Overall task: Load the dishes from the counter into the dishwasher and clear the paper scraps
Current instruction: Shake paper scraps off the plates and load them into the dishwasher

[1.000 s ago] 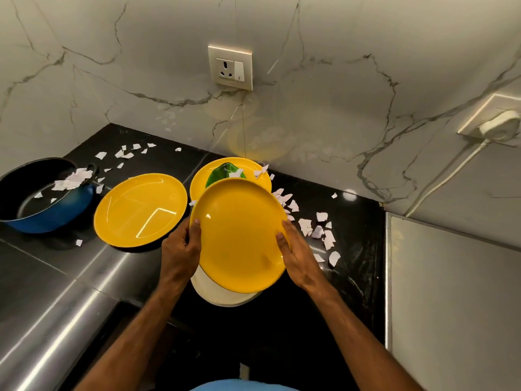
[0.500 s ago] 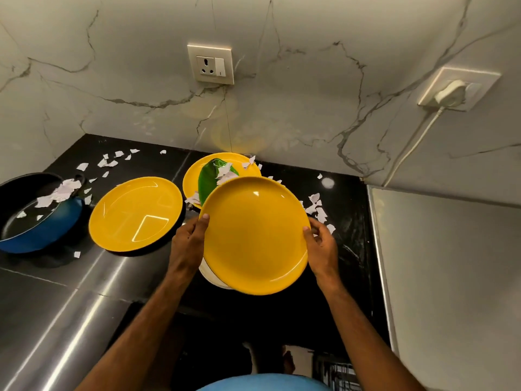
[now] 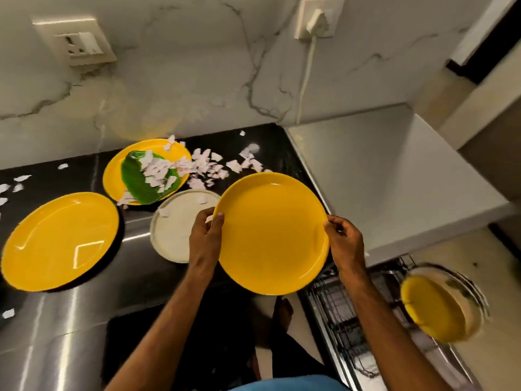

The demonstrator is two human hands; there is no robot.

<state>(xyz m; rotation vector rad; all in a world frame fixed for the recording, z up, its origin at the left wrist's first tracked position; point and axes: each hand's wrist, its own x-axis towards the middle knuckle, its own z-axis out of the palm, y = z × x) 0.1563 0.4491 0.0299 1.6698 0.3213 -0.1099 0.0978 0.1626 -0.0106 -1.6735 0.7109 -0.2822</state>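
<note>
Shift of the carried plate [image 3: 272, 232] to the right: a second ago directly over the white plate [image 3: 174, 230], now clear of it and out past the front edge of the table [image 3: 70, 320], yellow face up. Gripped at opposite rims, by the left hand [image 3: 204, 238] with thumb on the upper face and by the right hand [image 3: 345, 244] curled round the far edge; hands held apart by the plate itself, both clamped on it. Laid bare by that move: the white plate, flat on the table with a scrap or two on it. Brought into view by the same turn: the dishwasher rack [image 3: 338, 314], pulled out low on the right, with a racked plate [image 3: 431, 309], also yellow, already standing in it, too blurred for detail. Left on the table: a clean plate [image 3: 59, 241] at far left, a leaf plate [image 3: 112, 176] at the back under a green leaf [image 3: 141, 184] and a heap of paper scraps [image 3: 158, 169], more of these strewn just beside it on the dark stone. Reading for the task: loading under way, probably the second plate bound for the rack; next, most likely, lowering and slotting it upright near the racked one. Three plates and every scrap yet to be dealt with. Worth care: the rim passing close to the white ledge [image 3: 394, 179] above the rack.
</note>
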